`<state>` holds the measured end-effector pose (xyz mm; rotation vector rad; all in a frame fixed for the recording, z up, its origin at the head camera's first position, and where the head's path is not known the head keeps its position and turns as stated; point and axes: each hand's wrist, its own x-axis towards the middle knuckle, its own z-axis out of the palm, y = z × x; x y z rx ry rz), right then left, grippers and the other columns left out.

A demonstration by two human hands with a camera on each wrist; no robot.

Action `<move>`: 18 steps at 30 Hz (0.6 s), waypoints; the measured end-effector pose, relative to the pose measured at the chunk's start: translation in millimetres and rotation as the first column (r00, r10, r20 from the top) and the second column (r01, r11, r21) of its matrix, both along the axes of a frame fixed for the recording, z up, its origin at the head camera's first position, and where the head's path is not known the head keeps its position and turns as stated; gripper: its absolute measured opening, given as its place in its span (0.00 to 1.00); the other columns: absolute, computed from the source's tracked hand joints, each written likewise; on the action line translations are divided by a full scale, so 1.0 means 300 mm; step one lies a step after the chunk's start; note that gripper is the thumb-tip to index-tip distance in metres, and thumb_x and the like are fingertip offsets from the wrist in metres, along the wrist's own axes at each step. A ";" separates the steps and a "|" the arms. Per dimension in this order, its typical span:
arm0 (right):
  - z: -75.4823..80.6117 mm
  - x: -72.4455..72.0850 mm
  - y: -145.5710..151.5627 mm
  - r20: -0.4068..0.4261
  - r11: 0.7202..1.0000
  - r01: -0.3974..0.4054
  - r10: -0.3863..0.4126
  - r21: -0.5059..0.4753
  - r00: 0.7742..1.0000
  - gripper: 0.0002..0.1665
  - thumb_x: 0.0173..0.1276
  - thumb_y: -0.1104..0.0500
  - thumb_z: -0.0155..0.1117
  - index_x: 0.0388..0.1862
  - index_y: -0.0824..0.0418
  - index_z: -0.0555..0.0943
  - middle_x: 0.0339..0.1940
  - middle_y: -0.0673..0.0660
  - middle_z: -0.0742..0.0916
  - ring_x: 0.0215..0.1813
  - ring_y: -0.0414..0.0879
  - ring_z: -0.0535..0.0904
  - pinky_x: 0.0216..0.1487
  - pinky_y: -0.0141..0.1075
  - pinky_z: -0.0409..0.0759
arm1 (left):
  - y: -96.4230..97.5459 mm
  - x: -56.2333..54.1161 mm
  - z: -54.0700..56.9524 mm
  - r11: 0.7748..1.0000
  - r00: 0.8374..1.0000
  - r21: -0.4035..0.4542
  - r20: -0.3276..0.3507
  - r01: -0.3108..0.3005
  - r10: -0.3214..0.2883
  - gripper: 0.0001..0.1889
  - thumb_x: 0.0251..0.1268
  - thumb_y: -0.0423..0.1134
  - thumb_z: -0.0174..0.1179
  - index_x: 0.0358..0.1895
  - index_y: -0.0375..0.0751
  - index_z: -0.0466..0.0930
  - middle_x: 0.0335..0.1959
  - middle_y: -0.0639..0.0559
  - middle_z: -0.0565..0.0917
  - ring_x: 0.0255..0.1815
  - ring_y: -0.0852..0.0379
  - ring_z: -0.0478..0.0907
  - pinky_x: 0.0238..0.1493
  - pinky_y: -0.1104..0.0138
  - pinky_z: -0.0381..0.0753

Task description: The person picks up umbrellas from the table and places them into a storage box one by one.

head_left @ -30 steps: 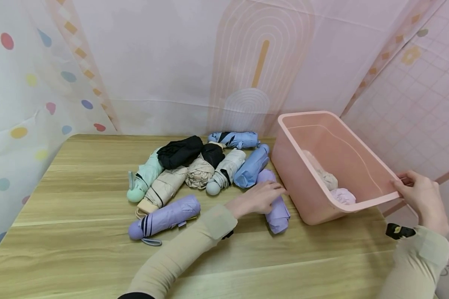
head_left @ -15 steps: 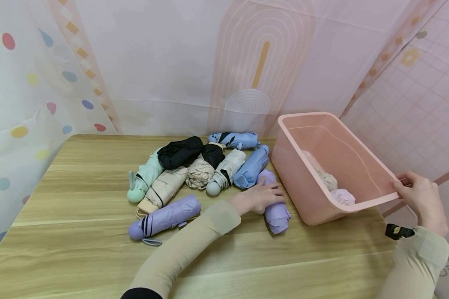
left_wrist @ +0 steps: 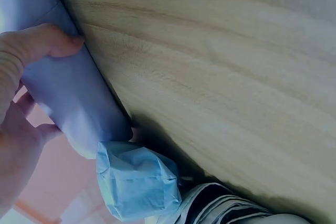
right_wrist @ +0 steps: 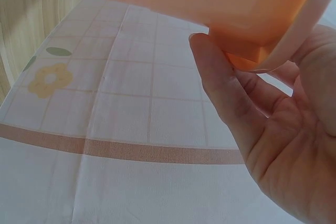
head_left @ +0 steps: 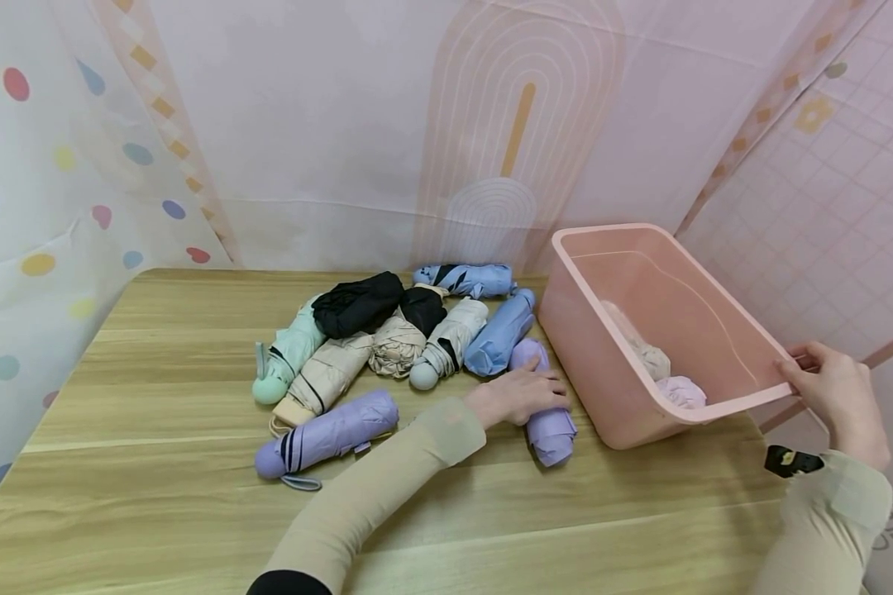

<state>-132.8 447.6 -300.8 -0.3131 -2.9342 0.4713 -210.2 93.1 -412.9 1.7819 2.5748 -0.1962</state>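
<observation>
My left hand (head_left: 519, 395) lies across a folded purple umbrella (head_left: 552, 438) beside the bin. In the left wrist view, the thumb presses one side of that umbrella (left_wrist: 79, 98) and the fingers curl round the other. With my right hand (head_left: 841, 401) I grip the rim of a pink plastic bin (head_left: 618, 397) at its near right corner, and the bin stands tilted. Inside it lie a beige bundle (head_left: 651, 359) and a pale lilac bundle (head_left: 682, 392). A folded blue umbrella (head_left: 500, 335) sits just beyond the purple one.
Left of the bin, several folded umbrellas are grouped: a light blue one (head_left: 472, 279), a grey one (head_left: 452, 337), a beige one (head_left: 331, 370), a mint one (head_left: 295, 347) and a black bundle (head_left: 359, 304). Another purple umbrella (head_left: 338, 434) lies nearer on the wooden table (head_left: 156, 496).
My left hand has moved from the bin side of the purple umbrella onto it, and its fingers have closed round it. The right hand and the bin stay nearly still.
</observation>
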 end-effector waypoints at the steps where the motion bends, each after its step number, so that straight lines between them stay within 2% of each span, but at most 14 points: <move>1: 0.000 0.000 0.000 0.001 1.000 0.001 -0.001 -0.002 1.000 0.22 0.70 0.56 0.52 0.49 0.76 0.73 0.39 0.75 0.83 0.20 0.27 0.70 0.24 0.30 0.70 | 0.000 -0.001 0.000 1.000 1.000 0.000 -0.006 0.003 -0.003 0.30 0.55 0.29 0.60 0.63 0.57 0.72 0.65 0.58 0.74 0.70 0.56 0.65 0.71 0.47 0.60; 10: 0.002 0.001 -0.002 0.003 1.000 0.003 -0.003 -0.002 1.000 0.22 0.70 0.56 0.52 0.50 0.76 0.73 0.40 0.75 0.83 0.20 0.27 0.71 0.25 0.30 0.70 | -0.005 -0.007 -0.005 0.999 0.996 -0.012 -0.067 0.049 -0.049 0.29 0.53 0.35 0.65 0.60 0.61 0.73 0.63 0.61 0.75 0.68 0.58 0.67 0.71 0.52 0.62; 18: 0.002 0.002 -0.002 0.000 1.000 0.004 -0.004 0.000 1.000 0.22 0.70 0.56 0.52 0.50 0.75 0.73 0.39 0.75 0.83 0.20 0.29 0.72 0.24 0.30 0.70 | -0.001 -0.011 -0.013 0.996 0.991 -0.018 -0.095 0.091 -0.092 0.29 0.52 0.42 0.68 0.60 0.62 0.73 0.61 0.61 0.76 0.66 0.58 0.67 0.72 0.51 0.59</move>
